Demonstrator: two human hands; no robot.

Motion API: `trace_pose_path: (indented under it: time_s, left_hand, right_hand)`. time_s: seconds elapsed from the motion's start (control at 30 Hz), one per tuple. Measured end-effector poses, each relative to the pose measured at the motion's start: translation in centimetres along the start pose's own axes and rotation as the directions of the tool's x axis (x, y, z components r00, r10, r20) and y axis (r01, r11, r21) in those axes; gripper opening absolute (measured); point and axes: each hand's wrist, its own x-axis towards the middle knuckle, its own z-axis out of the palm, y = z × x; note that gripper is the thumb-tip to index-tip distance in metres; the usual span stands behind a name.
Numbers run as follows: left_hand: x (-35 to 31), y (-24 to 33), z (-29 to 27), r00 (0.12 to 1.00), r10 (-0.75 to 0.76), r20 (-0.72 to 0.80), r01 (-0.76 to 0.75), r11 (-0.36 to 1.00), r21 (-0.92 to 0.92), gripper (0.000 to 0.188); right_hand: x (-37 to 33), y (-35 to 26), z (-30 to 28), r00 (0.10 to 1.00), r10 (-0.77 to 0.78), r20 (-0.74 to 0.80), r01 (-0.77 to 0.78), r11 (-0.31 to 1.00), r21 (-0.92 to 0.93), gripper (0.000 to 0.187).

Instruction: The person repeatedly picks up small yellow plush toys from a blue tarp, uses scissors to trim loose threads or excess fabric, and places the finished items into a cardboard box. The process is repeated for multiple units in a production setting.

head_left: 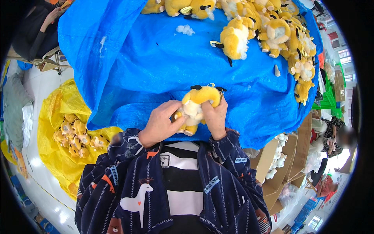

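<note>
Between my two hands is a small yellow plush toy (201, 94) with a pale front, dark ear-like tips and a yellow loop on top. My left hand (163, 121) is closed on the toy's side, thumb against its lower body. On the other side my right hand (216, 117) grips the toy, with the thumb pressed in by its pale front. A dark pointed thing (221, 89) shows above the right fingers; whether it is part of the toy I cannot tell. The toy is upright, over the near edge of a blue plastic sheet (156, 66).
Similar plush toys (274, 33) are heaped along the sheet's far right, several showing white fluff. A stuffing tuft (185, 30) lies farther off. More toys (74, 134) sit on a yellow sheet (58, 105) at left. Cardboard boxes (300, 148) stand right; a person's arm (46, 21) shows upper left.
</note>
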Motion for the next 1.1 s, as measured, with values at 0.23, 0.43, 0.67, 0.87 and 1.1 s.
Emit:
trace_pose_path:
  time_s: [0.23,0.43,0.67,0.87,1.1]
  left_hand:
    - [0.8,-2.8,-3.1,0.857,-0.402,0.323,0.488,0.429,-0.76,0.02]
    - [-0.3,-2.5,-4.1,0.933,-0.121,0.34,0.052,0.977,0.207,0.076]
    - [0.1,-1.3,0.9,0.895,-0.149,0.421,0.373,0.767,-0.523,0.06]
    - [-0.4,-2.5,1.4,0.9,-0.152,0.409,0.395,0.684,-0.614,0.048]
    - [-1.2,-2.0,1.2,0.987,-0.071,0.141,0.127,0.887,-0.444,0.063]
  right_hand:
    - [0.1,0.1,-1.1,0.996,0.08,0.036,-0.083,0.992,0.097,0.021]
    - [0.3,-0.2,-1.5,0.978,0.193,0.084,-0.208,0.946,0.248,0.022]
    - [-0.7,0.8,0.6,0.99,0.086,0.114,-0.095,0.993,0.075,0.027]
    - [-1.9,-3.5,-2.0,0.964,-0.258,0.06,0.257,0.857,-0.446,0.036]
    - [-4.3,-4.4,-1.7,0.758,-0.159,0.633,0.608,0.524,-0.596,0.033]
